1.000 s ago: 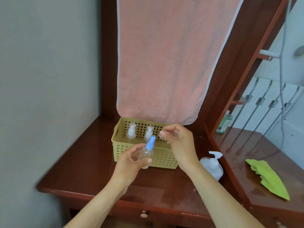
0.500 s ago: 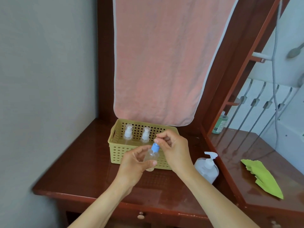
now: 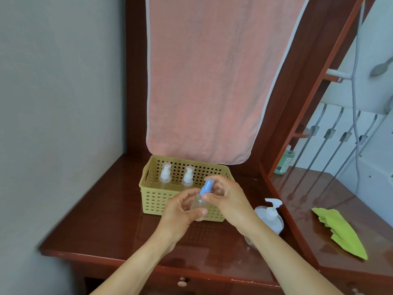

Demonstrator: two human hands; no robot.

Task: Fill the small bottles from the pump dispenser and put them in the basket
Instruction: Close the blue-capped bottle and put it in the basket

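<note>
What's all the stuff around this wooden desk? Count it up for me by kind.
Yellow perforated plastic basket: 1
Small clear bottles with white tops, in it: 2
Small clear bottle with a blue spray top, held by left hand and right hand: 1
Clear pump dispenser with white pump: 1
Green bottle: 1
Pink towel: 1
Green cloth: 1
Total: 8

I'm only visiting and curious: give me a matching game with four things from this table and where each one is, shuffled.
Things:
1. blue-capped bottle
2. basket
3. pump dispenser
4. towel

Places:
a. holds two white-capped bottles
b. hangs above the basket
c. held by the left hand, with the right hand pinching its cap
d. stands on the table, right of the basket

Pairs: 1-c, 2-a, 3-d, 4-b.
</note>
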